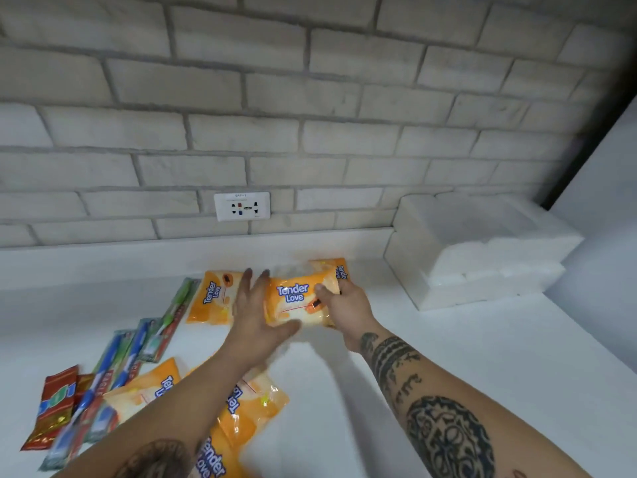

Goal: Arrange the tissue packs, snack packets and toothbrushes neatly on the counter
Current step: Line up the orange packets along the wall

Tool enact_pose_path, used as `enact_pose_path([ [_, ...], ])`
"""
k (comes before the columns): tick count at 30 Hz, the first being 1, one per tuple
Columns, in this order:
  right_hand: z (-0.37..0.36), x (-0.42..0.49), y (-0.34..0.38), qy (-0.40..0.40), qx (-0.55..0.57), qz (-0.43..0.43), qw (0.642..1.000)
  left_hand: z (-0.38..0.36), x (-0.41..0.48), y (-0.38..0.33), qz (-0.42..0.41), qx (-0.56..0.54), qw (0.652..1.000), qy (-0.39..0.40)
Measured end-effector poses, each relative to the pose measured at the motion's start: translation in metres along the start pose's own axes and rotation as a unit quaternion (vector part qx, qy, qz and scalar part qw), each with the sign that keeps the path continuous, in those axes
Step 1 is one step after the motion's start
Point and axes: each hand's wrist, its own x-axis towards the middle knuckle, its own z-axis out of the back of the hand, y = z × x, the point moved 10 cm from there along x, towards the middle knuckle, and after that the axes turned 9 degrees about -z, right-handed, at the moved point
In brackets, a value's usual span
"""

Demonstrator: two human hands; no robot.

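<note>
An orange tissue pack (296, 301) is held near the back of the white counter (448, 357). My right hand (344, 305) grips its right end. My left hand (256, 315) rests flat against its left side, thumb under the front edge. Behind it lies another orange pack (336, 269), and one more (213, 298) lies to the left. Further orange packs (251, 408) sit under my left forearm. Packaged toothbrushes, a green one (172, 315) and blue ones (113, 367), lie at the left. A red snack packet (53, 405) lies at the far left.
A stack of white foam blocks (482, 250) stands at the back right corner. A brick wall with a wall socket (242, 205) runs behind the counter. A white wall (606, 219) closes the right side.
</note>
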Motion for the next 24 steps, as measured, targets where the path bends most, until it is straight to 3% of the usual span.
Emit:
enact_pose_path([
  [1, 0.002, -0.003, 0.0, -0.002, 0.045, -0.009, 0.999, 0.0, -0.001, 0.005, 0.074, -0.135, 0.988, -0.016],
  [3, 0.002, -0.012, -0.003, 0.001, 0.1, -0.021, 0.995, -0.011, -0.004, 0.009, 0.159, -0.371, 0.914, -0.048],
  [5, -0.001, -0.022, -0.008, 0.018, 0.12, -0.026, 0.992, -0.014, -0.004, 0.005, 0.175, -0.446, 0.875, -0.069],
  [8, 0.0, -0.038, -0.019, 0.05, 0.143, -0.038, 0.988, -0.008, -0.008, 0.01, 0.173, -0.408, 0.891, -0.095],
  [12, 0.006, -0.04, -0.034, 0.064, 0.128, -0.061, 0.988, -0.005, -0.007, 0.015, 0.152, -0.34, 0.925, -0.071],
  [14, 0.005, -0.033, -0.039, 0.064, 0.09, -0.063, 0.992, -0.007, -0.006, 0.018, 0.162, -0.362, 0.915, -0.072],
  [18, 0.008, -0.02, -0.05, 0.024, 0.105, -0.068, 0.992, -0.029, -0.008, 0.024, 0.221, -0.458, 0.86, -0.05],
  [21, 0.007, -0.01, -0.058, 0.016, 0.102, -0.066, 0.992, -0.042, -0.012, 0.027, 0.243, -0.432, 0.868, -0.036],
  [24, -0.002, -0.003, -0.064, 0.054, 0.086, -0.071, 0.992, -0.039, -0.012, 0.043, 0.256, -0.397, 0.878, -0.079],
])
